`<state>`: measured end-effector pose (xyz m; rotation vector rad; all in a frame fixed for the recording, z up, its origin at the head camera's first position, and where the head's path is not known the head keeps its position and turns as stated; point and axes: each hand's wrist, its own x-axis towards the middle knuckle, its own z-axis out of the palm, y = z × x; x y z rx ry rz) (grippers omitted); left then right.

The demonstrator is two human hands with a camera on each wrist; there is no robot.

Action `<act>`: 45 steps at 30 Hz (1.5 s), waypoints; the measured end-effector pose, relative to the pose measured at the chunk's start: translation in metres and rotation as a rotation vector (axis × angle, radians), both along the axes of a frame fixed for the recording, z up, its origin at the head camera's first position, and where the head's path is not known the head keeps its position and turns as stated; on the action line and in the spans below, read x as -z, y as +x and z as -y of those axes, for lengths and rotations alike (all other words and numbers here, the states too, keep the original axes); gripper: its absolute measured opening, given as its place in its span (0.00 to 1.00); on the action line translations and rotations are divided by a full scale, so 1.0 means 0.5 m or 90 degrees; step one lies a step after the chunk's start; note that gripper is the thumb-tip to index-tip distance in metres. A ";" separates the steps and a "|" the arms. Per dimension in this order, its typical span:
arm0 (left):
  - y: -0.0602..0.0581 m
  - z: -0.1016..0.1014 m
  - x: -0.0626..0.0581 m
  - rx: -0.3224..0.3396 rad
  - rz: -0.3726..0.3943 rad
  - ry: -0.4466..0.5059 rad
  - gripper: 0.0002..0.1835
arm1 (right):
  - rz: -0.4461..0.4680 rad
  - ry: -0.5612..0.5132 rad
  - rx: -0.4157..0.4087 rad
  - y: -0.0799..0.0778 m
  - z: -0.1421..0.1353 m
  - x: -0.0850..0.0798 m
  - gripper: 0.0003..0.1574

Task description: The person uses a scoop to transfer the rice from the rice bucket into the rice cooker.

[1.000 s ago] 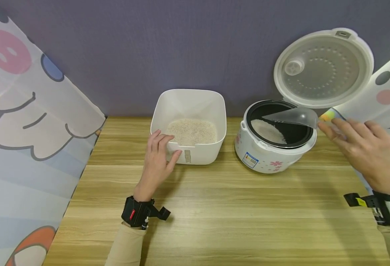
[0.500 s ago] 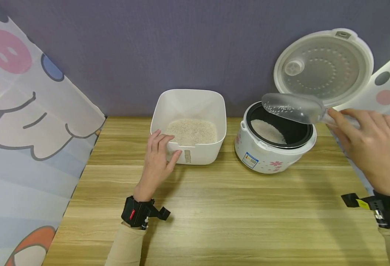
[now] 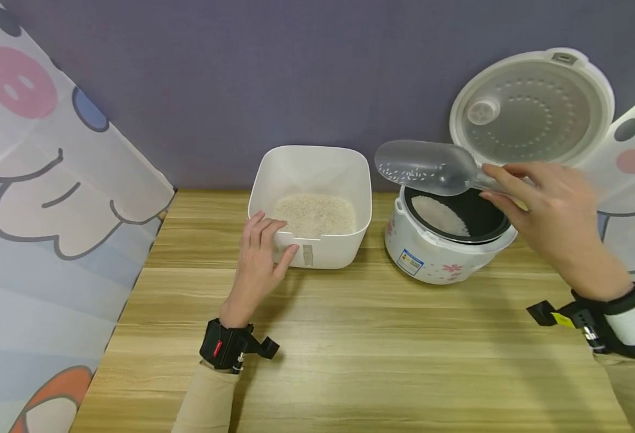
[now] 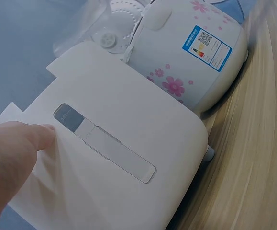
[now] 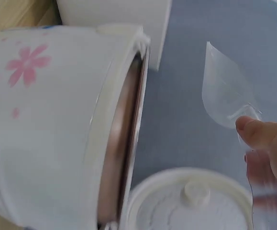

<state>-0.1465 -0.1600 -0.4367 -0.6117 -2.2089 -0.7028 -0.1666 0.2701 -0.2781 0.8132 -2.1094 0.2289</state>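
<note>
My right hand [image 3: 552,210] grips the handle of a clear plastic scoop [image 3: 426,168], held above the rice cooker [image 3: 431,261]. A few grains of rice cling to the scoop's bowl. Inside the cooker's dark inner pot a heap of white rice [image 3: 439,215] lies to the left. My left hand [image 3: 255,258] holds the front rim of a white rice bin [image 3: 339,255], its thumb on the outer front wall and the other fingers over the edge. Rice [image 3: 314,214] covers the bin's floor. From the left wrist view, the thumb [image 4: 45,136] rests beside a clear window strip [image 4: 105,143].
The cooker's lid [image 3: 534,108] stands raised behind the pot, near the right hand. A grey-purple wall [image 3: 214,90] rises behind both containers. Cartoon-printed sheets [image 3: 30,198] flank the wooden table [image 3: 350,349].
The scoop has been lifted out of the cooker's opening, turned level, and carried left toward the bin. My left hand has kept its place on the bin's rim.
</note>
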 end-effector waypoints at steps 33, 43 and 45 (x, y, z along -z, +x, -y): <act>-0.003 0.005 0.005 -0.003 -0.024 -0.001 0.26 | -0.177 0.529 -0.081 -0.147 0.298 0.017 0.12; 0.000 0.005 0.002 -0.006 -0.004 -0.004 0.26 | -0.169 0.615 0.009 -0.167 0.353 0.061 0.11; 0.001 0.005 0.002 -0.006 -0.004 -0.004 0.26 | -0.146 0.627 0.019 -0.171 0.360 0.067 0.11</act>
